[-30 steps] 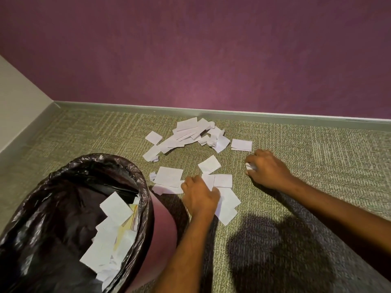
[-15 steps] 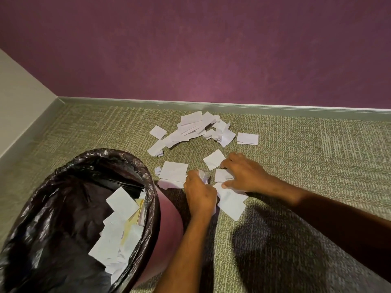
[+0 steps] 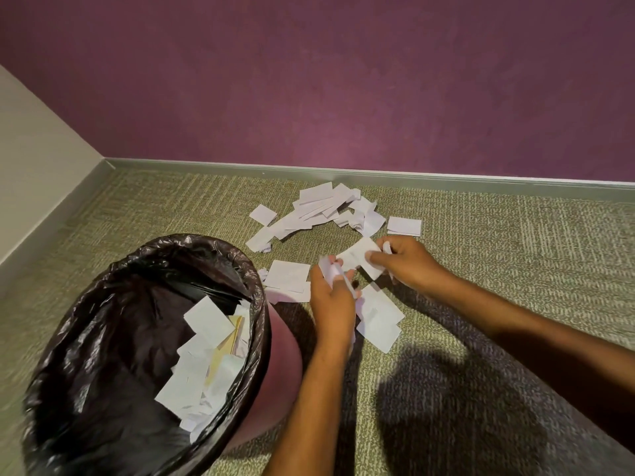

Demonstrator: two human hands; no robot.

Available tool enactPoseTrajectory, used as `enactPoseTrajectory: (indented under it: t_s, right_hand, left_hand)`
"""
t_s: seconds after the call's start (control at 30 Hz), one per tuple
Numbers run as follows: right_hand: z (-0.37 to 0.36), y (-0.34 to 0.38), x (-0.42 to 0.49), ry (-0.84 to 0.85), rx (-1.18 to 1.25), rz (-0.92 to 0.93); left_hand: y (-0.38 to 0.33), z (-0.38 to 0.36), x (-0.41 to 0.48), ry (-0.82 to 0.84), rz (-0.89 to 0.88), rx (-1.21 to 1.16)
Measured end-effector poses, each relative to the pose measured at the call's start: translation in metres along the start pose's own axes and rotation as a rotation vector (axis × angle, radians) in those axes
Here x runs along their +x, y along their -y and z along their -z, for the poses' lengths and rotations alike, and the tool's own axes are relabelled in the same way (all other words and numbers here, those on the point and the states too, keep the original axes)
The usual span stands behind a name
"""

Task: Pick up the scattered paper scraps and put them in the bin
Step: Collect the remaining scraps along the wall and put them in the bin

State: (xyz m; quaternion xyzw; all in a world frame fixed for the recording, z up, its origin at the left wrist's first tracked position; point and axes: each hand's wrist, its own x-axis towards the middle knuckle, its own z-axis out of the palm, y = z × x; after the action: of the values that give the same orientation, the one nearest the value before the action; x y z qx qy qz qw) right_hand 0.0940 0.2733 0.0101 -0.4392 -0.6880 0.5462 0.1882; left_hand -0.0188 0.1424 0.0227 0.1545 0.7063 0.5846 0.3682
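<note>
White paper scraps lie scattered on the green carpet. A far pile (image 3: 326,209) sits near the wall and a nearer group (image 3: 288,278) lies beside the bin. The bin (image 3: 261,341) stands at lower left, lined with a black bag and holding several scraps. My left hand (image 3: 335,300) grips a small bunch of scraps just above the carpet. My right hand (image 3: 405,261) pinches a white scrap (image 3: 360,259) held between both hands. More scraps (image 3: 379,319) lie under and behind my left hand.
A purple wall with a grey baseboard (image 3: 446,178) runs across the back. A beige wall (image 3: 37,173) closes the left side. A darker carpet patch (image 3: 481,407) and my arms' shadows cover the lower right.
My right hand came left from the carpet's right side and lifted a scrap toward my left hand. My left hand gathered scraps and rose slightly off the floor.
</note>
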Motion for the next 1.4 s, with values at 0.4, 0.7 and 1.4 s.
enactPoseTrajectory:
  t_s: [0.4,0.7,1.4]
  right_hand:
    - [-0.003,0.138,-0.047,-0.086,0.497,0.143]
    - [-0.04,0.22,-0.085,0.096,0.439,0.259]
    - [-0.109,0.268,-0.125,0.536,0.244,0.077]
  left_hand:
    - [-0.121,-0.03,-0.043,-0.037,-0.155,-0.399]
    - [-0.184,0.031,-0.088,-0.105,-0.214,-0.603]
    - [-0.198,0.157,-0.145,-0.258,0.006,-0.498]
